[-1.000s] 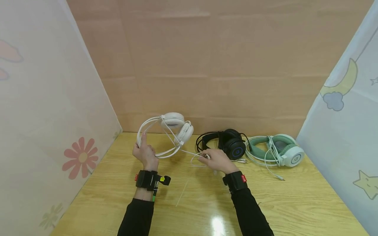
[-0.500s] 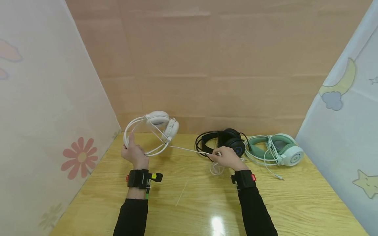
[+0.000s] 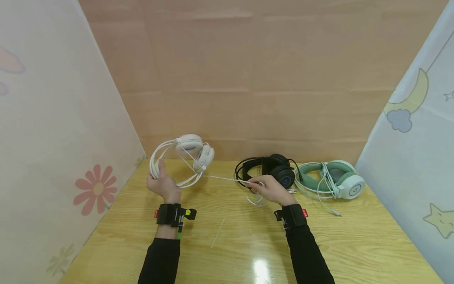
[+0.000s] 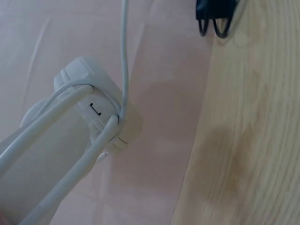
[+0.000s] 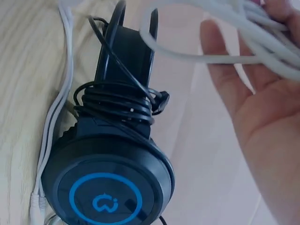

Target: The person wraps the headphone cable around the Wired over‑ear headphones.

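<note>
My left hand grips the white headphones by the headband, holding them up with the ear cups toward the back right. In the left wrist view, a thin white cord runs from beside one ear cup and the two headband tubes. That cord stretches across to my right hand, whose fingers hold a looped bundle of white cable. A loop and the cable's end part hang below the fingers. Black headphones lie just behind the right hand, their own black cord wrapped round the band.
Green and white headphones with a bundled white cord lie at the right, close to the black pair. White plugs rest on the wooden table beside the black ear cup. A brown paper wall closes off the back.
The hands have moved apart: the left went left with the white headphones, the right went right, drawing the cord between them nearly straight. Over the last half second they barely shift.
</note>
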A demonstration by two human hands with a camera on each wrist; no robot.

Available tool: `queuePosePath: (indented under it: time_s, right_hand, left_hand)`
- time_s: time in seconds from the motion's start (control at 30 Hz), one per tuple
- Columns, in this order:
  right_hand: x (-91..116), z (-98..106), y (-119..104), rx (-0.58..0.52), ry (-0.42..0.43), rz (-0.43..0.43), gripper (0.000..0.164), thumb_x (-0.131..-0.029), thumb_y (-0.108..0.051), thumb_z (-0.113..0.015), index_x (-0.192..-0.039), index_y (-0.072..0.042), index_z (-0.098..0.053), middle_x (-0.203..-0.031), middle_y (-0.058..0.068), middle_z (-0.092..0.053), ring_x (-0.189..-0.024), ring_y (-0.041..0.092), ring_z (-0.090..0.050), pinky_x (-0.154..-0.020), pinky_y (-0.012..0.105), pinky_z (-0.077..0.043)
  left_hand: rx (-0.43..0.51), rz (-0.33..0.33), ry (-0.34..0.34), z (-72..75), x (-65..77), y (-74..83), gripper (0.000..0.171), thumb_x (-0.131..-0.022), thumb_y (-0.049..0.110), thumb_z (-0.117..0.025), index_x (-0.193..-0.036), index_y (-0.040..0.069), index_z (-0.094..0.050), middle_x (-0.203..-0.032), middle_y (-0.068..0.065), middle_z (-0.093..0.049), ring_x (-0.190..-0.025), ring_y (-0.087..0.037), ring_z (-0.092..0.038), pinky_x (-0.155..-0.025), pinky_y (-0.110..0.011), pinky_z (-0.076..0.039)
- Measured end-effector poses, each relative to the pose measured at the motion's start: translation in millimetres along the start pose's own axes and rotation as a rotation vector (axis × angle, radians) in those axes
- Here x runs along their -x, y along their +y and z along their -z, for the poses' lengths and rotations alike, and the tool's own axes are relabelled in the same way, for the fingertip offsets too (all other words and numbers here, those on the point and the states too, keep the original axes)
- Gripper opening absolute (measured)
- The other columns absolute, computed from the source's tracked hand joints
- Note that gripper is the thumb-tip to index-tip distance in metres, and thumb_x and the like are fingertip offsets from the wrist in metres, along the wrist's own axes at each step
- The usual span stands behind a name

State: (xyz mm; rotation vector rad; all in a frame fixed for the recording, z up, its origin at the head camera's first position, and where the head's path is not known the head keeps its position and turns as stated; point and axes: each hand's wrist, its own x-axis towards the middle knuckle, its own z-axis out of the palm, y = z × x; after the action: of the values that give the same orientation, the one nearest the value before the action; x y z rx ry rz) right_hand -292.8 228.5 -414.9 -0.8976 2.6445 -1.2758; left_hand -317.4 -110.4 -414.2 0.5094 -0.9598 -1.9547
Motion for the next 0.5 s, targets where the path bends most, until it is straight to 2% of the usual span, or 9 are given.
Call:
queuePosePath:
  time_s: [0.03, 0.07, 0.17, 0.33, 0.5]
  right_hand:
    - [0.3, -0.9, -0.8, -0.021, -0.007, -0.001, 0.024, -0.101, -0.028, -0.052, -0.114, -0.017, -0.070, -0.096, 0.000, -0.068, -0.086, 0.023, -0.063, -0.079, 0.034, -0.051]
    - [-0.3, -2.2, 3.2, -0.038, -0.013, 0.000, 0.025, -0.101, -0.031, -0.053, -0.114, -0.019, -0.070, -0.099, -0.001, -0.068, -0.088, 0.020, -0.063, -0.081, 0.034, -0.051]
    - [0.4, -3.4, -1.6, -0.084, -0.015, 0.000, 0.024, -0.099, -0.033, -0.055, -0.113, -0.020, -0.071, -0.107, 0.000, -0.070, -0.094, 0.020, -0.065, -0.085, 0.037, -0.053]
    - [-2.7, -5.0, -8.5, -0.055, 0.037, 0.000, 0.021, -0.098, -0.036, -0.056, -0.104, -0.026, -0.073, -0.098, -0.005, -0.069, -0.085, 0.017, -0.061, -0.082, 0.037, -0.049]
    - [-5.7, -8.8, -14.3, -0.033, 0.067, -0.006, 0.020, -0.098, -0.036, -0.057, -0.102, -0.024, -0.073, -0.098, -0.001, -0.069, -0.083, 0.016, -0.057, -0.079, 0.037, -0.046]
  left_hand:
    - [-0.010, -0.015, 0.002, -0.4, 1.1, -0.9, 0.033, -0.081, 0.034, -0.080, -0.083, 0.009, -0.059, -0.070, 0.004, -0.044, -0.064, -0.009, -0.041, -0.064, -0.024, -0.035]
    - [-0.015, -0.026, 0.003, -0.5, 1.7, -2.4, 0.033, -0.081, 0.034, -0.080, -0.084, 0.009, -0.060, -0.071, 0.004, -0.045, -0.065, -0.009, -0.042, -0.065, -0.025, -0.036]
    - [-0.060, -0.045, 0.005, -0.8, 5.0, -5.4, 0.034, -0.080, 0.036, -0.080, -0.083, 0.010, -0.058, -0.071, 0.004, -0.047, -0.066, -0.010, -0.044, -0.064, -0.025, -0.037]
    - [-0.179, -0.103, -0.021, -3.5, 16.2, -4.9, 0.038, -0.078, 0.039, -0.081, -0.085, 0.012, -0.055, -0.078, 0.002, -0.057, -0.068, -0.012, -0.053, -0.063, -0.024, -0.043]
    - [-0.314, -0.259, -0.081, -5.4, 26.3, -6.6, 0.039, -0.076, 0.038, -0.083, -0.084, 0.012, -0.054, -0.074, 0.001, -0.055, -0.062, -0.011, -0.051, -0.057, -0.024, -0.042]
